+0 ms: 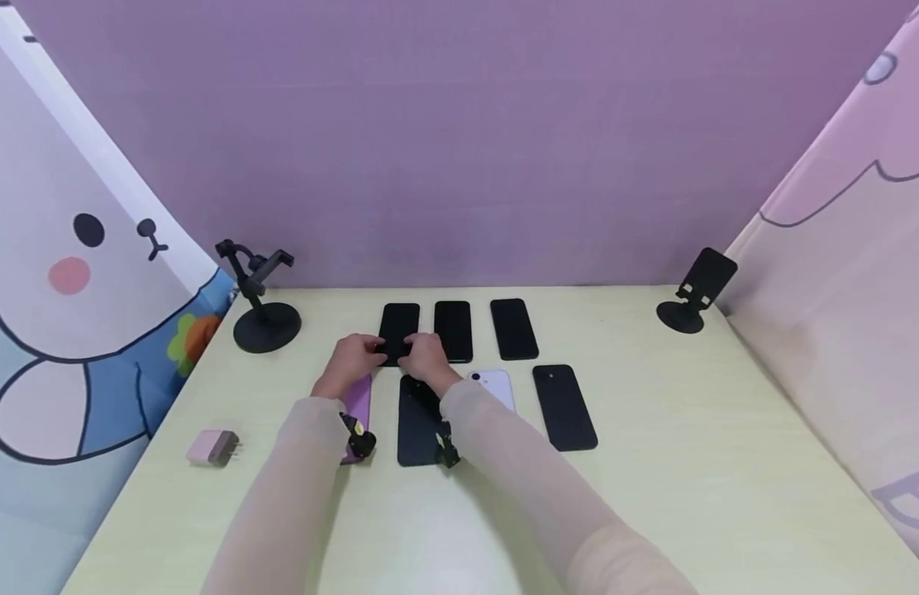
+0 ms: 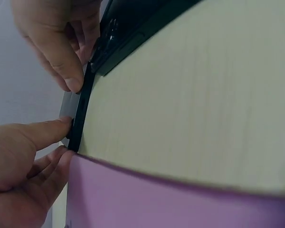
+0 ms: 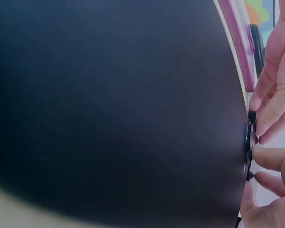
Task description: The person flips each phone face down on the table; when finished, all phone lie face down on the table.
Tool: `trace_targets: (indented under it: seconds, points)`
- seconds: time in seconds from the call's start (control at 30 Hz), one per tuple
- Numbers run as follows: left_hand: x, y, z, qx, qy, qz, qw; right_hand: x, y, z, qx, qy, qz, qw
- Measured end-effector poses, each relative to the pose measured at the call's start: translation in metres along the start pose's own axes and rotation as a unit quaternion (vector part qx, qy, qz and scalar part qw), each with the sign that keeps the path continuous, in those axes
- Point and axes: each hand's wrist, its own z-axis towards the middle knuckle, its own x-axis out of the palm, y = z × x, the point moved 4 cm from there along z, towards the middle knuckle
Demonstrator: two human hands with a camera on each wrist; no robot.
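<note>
In the head view a black phone (image 1: 398, 318) lies at the left of the back row, between both hands. My left hand (image 1: 353, 359) pinches its near left corner, thumb on top and fingers at the edge. The right hand (image 1: 427, 361) grips the near right corner with thumb and fingers. From the left wrist, the phone's dark edge (image 2: 83, 111) shows between the two hands. Under the left wrist lies a purple phone (image 1: 359, 401), and below the right wrist a dark phone (image 1: 415, 426), which fills much of the right wrist view.
Two more black phones (image 1: 453, 330) (image 1: 514, 329) continue the back row. A white phone (image 1: 495, 387), partly behind the right sleeve, and a black phone (image 1: 565, 407) lie in front. Black stands (image 1: 268, 328) (image 1: 705, 281) occupy the back corners; a pink charger plug (image 1: 212, 448) sits at left.
</note>
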Motion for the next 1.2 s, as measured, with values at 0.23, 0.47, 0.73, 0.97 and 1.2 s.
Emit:
trace_targets:
  seconds: [0.23,0.47,0.73,0.97,1.2]
  points:
    - [-0.001,-0.0022,-0.0004,-0.023,-0.004,-0.025,0.9994,-0.0029,0.0027,0.001,0.027,-0.031,0.038,0.998]
    - [-0.0012,-0.0041,-0.0028,-0.032,0.001,-0.031,0.999,-0.0029,-0.0012,0.0013,0.042,-0.05,0.085,0.994]
    - [-0.002,-0.0007,-0.0037,-0.025,0.0,-0.029,0.9993,-0.0013,-0.0042,0.0025,0.044,-0.053,0.122,0.99]
    - [-0.0024,-0.0007,-0.0046,-0.031,0.007,-0.03,0.999,-0.0003,-0.0053,0.0036,0.047,-0.059,0.139,0.987]
    - [-0.0038,-0.0031,-0.0045,-0.021,0.005,-0.027,0.9994,-0.0018,-0.0047,0.004,0.049,-0.061,0.135,0.988]
